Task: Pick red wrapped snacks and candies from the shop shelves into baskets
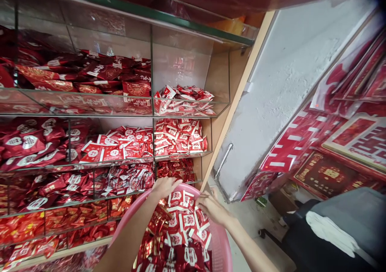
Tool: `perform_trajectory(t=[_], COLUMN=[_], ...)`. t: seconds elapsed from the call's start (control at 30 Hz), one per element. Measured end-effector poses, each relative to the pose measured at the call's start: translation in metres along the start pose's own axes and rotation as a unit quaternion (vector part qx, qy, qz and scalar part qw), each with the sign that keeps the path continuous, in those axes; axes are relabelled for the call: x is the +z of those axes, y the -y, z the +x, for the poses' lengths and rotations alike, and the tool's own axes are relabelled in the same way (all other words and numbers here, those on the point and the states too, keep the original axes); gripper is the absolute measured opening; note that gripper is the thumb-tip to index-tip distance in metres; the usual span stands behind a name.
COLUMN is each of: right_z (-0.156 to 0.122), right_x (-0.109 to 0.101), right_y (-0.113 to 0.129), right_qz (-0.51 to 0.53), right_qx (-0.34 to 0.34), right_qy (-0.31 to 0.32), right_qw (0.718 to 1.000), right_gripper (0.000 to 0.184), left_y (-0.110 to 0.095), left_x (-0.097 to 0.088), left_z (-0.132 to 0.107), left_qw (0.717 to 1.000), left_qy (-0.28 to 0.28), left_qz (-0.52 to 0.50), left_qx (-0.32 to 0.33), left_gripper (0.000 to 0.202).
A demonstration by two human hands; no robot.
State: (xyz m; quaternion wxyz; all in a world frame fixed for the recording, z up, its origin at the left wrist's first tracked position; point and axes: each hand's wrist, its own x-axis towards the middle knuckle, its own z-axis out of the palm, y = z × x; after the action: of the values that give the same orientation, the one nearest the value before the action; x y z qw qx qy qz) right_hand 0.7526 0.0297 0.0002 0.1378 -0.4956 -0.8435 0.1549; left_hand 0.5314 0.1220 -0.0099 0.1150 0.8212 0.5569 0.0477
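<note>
A pink plastic basket (223,246) stands tilted before me, full of red and white packets (189,219). Darker red packets (189,256) with white labels lie at its near side, and gold-red ones along the left. My left hand (164,187) is closed on the far rim, its fingers laid across the edge. Over the right part of the rim, my right hand (212,208) is closed, with curled fingertips touching the packets just inside. Its grip on the rim is partly hidden.
Glass-fronted shelves (114,113) with compartments of red packets rise ahead and left. A wooden side panel (238,99) ends them beside a grey-white wall (271,75). Right are hanging red decorations (283,143) and a dark chair (319,240) with a white cloth (331,234).
</note>
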Motion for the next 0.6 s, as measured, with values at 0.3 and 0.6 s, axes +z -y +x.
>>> perform_trajectory(t=[0.3, 0.6], right_z=[0.02, 0.069], right_x=[-0.031, -0.118], right_y=[0.013, 0.038], right_qz=[0.009, 0.031], right_qx=[-0.034, -0.07], right_qy=[-0.122, -0.306], right_qw=[0.992, 0.949], right_gripper=[0.021, 0.019], left_y=[-0.002, 0.001], left_x=[-0.001, 0.0], left_z=[-0.001, -0.002], left_qw=[1.0, 1.0], left_qy=[0.002, -0.006], left_qz=[0.001, 0.007], left_qx=[-0.005, 0.006], left_gripper=[0.076, 0.075])
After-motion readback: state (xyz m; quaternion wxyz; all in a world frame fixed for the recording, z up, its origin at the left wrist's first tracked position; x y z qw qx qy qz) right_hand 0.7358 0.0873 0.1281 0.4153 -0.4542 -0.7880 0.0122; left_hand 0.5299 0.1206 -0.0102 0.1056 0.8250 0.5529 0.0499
